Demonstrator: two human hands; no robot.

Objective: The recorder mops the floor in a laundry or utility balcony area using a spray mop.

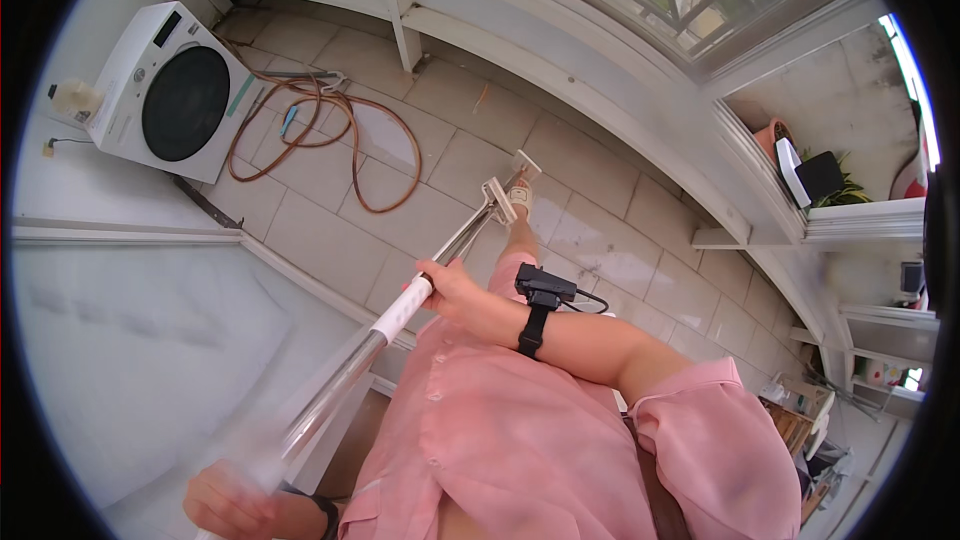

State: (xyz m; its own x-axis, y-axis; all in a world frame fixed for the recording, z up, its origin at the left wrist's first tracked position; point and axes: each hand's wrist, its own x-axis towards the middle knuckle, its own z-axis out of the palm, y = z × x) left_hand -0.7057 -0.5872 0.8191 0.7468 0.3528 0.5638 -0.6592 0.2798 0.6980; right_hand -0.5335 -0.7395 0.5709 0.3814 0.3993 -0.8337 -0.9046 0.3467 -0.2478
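A squeeze mop with a metal pole [334, 382] slants across the view from lower left to upper middle. My right hand [448, 289] grips it at the lower end of its white sleeve [403, 309]. Down at the lower left, my left hand [229, 499] is closed around the upper handle, blurred. The mop's pale wringer frame [496, 199] is at the far end of the pole, beside a slippered foot [520, 196]. Just past it a flat whitish piece [527, 163] shows near the tiled floor; whether it touches the tiles I cannot tell.
A white front-loading washing machine [169, 90] stands at upper left, a jug [75, 100] beside it. A brown hose [352, 142] lies coiled on the tiles [315, 240] with a blue-handled item [288, 121]. A low white ledge [540, 60] runs under the windows. Shelving and clutter [806, 420] fill the right.
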